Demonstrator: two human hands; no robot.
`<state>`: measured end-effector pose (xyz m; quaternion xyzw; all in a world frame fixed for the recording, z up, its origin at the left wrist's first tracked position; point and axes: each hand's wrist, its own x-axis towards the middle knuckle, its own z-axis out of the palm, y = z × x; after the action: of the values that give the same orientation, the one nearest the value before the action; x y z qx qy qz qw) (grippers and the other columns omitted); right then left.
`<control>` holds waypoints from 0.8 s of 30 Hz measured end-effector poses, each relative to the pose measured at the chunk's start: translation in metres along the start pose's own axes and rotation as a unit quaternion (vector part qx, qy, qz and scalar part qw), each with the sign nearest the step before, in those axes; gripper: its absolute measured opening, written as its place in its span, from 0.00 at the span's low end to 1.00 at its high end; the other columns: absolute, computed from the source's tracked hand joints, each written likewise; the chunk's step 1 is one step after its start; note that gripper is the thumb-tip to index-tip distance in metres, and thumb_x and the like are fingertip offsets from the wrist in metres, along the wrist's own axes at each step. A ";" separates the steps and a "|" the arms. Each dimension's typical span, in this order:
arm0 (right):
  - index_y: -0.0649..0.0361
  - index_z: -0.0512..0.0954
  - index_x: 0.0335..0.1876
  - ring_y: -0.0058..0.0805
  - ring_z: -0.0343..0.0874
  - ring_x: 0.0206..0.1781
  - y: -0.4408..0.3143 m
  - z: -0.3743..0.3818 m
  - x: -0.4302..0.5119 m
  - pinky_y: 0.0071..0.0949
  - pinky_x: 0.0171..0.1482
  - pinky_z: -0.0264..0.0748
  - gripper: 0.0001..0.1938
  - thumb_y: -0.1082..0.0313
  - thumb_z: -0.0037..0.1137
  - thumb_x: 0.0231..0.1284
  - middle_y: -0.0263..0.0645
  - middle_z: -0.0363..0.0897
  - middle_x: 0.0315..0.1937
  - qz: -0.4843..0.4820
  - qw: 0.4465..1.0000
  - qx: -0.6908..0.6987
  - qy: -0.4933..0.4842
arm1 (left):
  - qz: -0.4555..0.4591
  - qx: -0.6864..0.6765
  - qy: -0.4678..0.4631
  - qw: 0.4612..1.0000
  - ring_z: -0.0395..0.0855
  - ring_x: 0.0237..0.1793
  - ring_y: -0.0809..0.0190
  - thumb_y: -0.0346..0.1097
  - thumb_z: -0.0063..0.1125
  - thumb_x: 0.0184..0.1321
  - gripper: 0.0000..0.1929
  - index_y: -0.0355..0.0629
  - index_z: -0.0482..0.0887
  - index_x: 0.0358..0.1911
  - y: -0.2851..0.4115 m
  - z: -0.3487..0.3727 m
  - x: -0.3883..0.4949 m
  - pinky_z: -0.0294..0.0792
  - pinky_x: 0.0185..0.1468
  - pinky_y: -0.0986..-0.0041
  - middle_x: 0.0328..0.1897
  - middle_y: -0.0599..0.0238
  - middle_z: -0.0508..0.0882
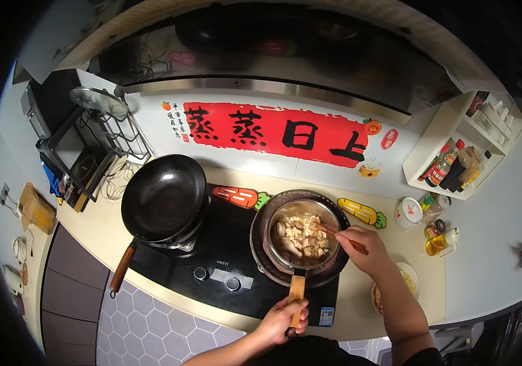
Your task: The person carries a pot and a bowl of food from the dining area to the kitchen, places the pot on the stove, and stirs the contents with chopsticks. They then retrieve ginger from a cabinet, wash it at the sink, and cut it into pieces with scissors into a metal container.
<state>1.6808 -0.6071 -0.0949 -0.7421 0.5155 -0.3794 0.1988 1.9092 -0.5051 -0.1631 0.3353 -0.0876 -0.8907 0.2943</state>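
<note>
My left hand (285,317) grips the wooden handle (297,293) of a steel saucepan (284,214), which sits over the right burner of a black gas hob (224,270). In the pan lie browned chunks of meat (304,235) with some liquid around them. My right hand (365,249) holds a wooden spoon or spatula (356,244), its lower end among the meat. Under my right forearm stands a bowl (415,274) with pale chopped food, partly hidden by the arm.
A black wok (165,199) rests on the left burner, its wooden handle (124,270) jutting past the counter's front edge. Carrot-shaped mats (236,196) lie behind the hob. At right stand a white lidded jar (408,212), an oil bottle (437,244) and a shelf of sauce bottles (446,167). A range hood (270,89) hangs above.
</note>
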 end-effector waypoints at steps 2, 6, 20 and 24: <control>0.63 0.81 0.35 0.27 0.66 0.18 0.004 0.004 0.002 0.26 0.24 0.63 0.04 0.71 0.59 0.58 0.39 0.74 0.22 0.032 0.999 -0.004 -0.007 | -0.003 -0.001 -0.001 1.000 0.68 0.20 0.66 0.34 0.52 0.64 0.07 0.46 0.69 0.42 0.000 0.000 0.001 0.59 0.22 0.76 0.24 0.67 0.70; 0.65 0.80 0.33 0.21 0.72 0.21 0.020 0.019 0.005 0.23 0.27 0.67 0.06 0.70 0.58 0.60 0.38 0.76 0.23 0.116 0.989 0.087 -0.032 | -0.013 -0.003 -0.002 1.000 0.68 0.20 0.66 0.34 0.52 0.64 0.07 0.47 0.69 0.41 0.001 0.001 0.001 0.59 0.22 0.76 0.24 0.67 0.70; 0.68 0.81 0.35 0.20 0.81 0.32 0.002 -0.015 -0.008 0.18 0.32 0.73 0.08 0.69 0.58 0.61 0.35 0.80 0.29 0.165 0.952 0.229 -0.116 | -0.018 -0.006 0.006 1.000 0.68 0.20 0.66 0.34 0.52 0.64 0.07 0.46 0.69 0.41 0.000 0.000 0.001 0.59 0.21 0.76 0.24 0.66 0.71; 0.68 0.81 0.34 0.18 0.80 0.31 0.001 -0.008 -0.002 0.18 0.32 0.72 0.08 0.69 0.57 0.62 0.33 0.80 0.28 0.096 0.990 0.057 -0.086 | -0.016 0.001 0.009 1.000 0.68 0.20 0.66 0.34 0.52 0.64 0.07 0.46 0.69 0.41 0.001 0.001 0.000 0.60 0.21 0.76 0.24 0.66 0.71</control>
<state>1.6736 -0.6049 -0.0906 -0.7064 0.5432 -0.3222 0.3196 1.9090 -0.5060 -0.1618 0.3451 -0.0802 -0.8921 0.2803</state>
